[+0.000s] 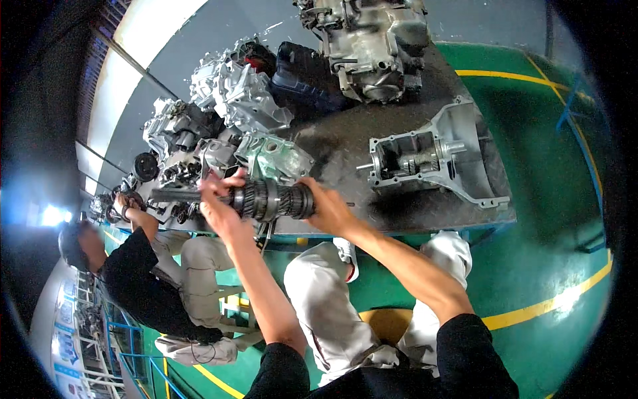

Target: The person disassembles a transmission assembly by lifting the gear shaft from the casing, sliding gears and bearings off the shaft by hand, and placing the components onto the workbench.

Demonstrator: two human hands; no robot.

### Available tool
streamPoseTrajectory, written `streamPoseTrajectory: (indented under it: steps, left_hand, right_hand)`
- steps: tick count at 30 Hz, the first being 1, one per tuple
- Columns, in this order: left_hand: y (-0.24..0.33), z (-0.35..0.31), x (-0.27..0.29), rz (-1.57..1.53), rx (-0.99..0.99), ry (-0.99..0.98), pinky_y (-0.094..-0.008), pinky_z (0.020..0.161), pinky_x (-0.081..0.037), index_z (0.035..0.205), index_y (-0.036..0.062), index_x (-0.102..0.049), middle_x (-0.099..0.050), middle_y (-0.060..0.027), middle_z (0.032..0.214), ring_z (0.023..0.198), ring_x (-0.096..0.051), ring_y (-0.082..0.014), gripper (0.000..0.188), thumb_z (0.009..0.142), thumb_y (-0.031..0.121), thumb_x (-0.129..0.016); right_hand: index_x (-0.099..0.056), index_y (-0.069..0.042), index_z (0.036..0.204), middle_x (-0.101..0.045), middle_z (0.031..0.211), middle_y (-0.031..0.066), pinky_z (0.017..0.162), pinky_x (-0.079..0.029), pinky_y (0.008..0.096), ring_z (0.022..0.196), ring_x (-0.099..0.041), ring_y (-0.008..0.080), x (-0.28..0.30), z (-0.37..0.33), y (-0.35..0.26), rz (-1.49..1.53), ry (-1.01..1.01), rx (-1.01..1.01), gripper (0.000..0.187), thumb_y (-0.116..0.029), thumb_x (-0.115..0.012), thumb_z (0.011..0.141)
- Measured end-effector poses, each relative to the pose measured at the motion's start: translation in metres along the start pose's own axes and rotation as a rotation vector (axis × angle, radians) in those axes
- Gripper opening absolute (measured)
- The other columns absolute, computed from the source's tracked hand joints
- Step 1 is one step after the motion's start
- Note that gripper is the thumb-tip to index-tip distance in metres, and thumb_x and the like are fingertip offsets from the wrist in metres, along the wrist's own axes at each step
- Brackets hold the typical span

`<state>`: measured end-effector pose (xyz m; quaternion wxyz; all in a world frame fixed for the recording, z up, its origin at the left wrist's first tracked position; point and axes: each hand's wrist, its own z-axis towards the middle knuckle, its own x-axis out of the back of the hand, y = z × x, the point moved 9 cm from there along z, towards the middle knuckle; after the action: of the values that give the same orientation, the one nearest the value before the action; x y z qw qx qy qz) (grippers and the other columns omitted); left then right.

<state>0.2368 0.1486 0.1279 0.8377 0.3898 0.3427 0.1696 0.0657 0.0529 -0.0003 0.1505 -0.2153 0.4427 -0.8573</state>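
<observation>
Both my hands carry a gear shaft, a steel shaft stacked with several toothed gears, held level above the bench's near edge. My left hand is closed round its left part, where the long plain shaft end sticks out; the fingers there are slightly blurred. At the other end, my right hand grips the last gear, and a thin tip shows past the fingers. To the right lies an open gearbox housing with gears inside its cavity. Just behind my left hand sits a pale, greenish metal casing.
A large transmission stands at the back of the metal bench. Silvery castings and a dark case are beside it. At left another seated person works along the bench. Green floor with yellow lines lies right.
</observation>
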Motion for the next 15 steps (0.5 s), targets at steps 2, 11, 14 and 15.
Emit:
streamPoseTrajectory:
  steps: [2, 11, 14, 15]
  left_hand:
    - [0.027, -0.003, 0.012, -0.150, -0.105, -0.072, -0.0613, 0.101, -0.048, 0.080, 0.0107, -0.042, -0.064, -0.0169, 0.073, 0.096, -0.067, -0.0422, 0.044, 0.106, 0.045, -0.051]
    - [-0.005, -0.015, -0.018, -0.356, 0.163, 0.210, -0.0506, 0.092, -0.056, 0.082, 0.0150, -0.048, -0.070, -0.0129, 0.090, 0.100, -0.066, -0.0303, 0.038, 0.104, 0.045, -0.051]
    - [-0.067, -0.025, -0.044, -0.474, 0.409, 0.253, -0.0453, 0.091, -0.057, 0.082, 0.0161, -0.044, -0.073, -0.0145, 0.100, 0.096, -0.067, -0.0259, 0.035, 0.105, 0.043, -0.045]
    - [-0.084, -0.034, -0.049, -0.441, 0.441, 0.289, -0.0444, 0.090, -0.057, 0.084, 0.0151, -0.046, -0.073, -0.0132, 0.101, 0.097, -0.067, -0.0248, 0.035, 0.105, 0.043, -0.043]
  right_hand:
    - [-0.042, -0.019, 0.139, -0.072, 0.102, 0.0212, 0.076, -0.054, 0.0530, 0.095, -0.068, 0.0475, 0.000, 0.008, -0.033, -0.167, -0.148, 0.004, 0.077, -0.012, -0.083, 0.075]
    - [-0.057, -0.012, 0.126, -0.073, 0.086, 0.0224, 0.072, -0.055, 0.0519, 0.082, -0.071, 0.0442, 0.091, 0.023, -0.103, -0.487, -0.211, -0.055, 0.055, -0.021, -0.079, 0.076]
    - [-0.059, -0.009, 0.124, -0.072, 0.091, 0.0237, 0.077, -0.056, 0.0502, 0.089, -0.071, 0.0432, 0.136, 0.029, -0.114, -0.616, -0.253, -0.092, 0.058, -0.020, -0.081, 0.073]
    - [-0.059, -0.006, 0.123, -0.072, 0.095, 0.0242, 0.080, -0.055, 0.0492, 0.093, -0.070, 0.0427, 0.147, 0.031, -0.108, -0.671, -0.271, -0.104, 0.060, -0.019, -0.083, 0.069]
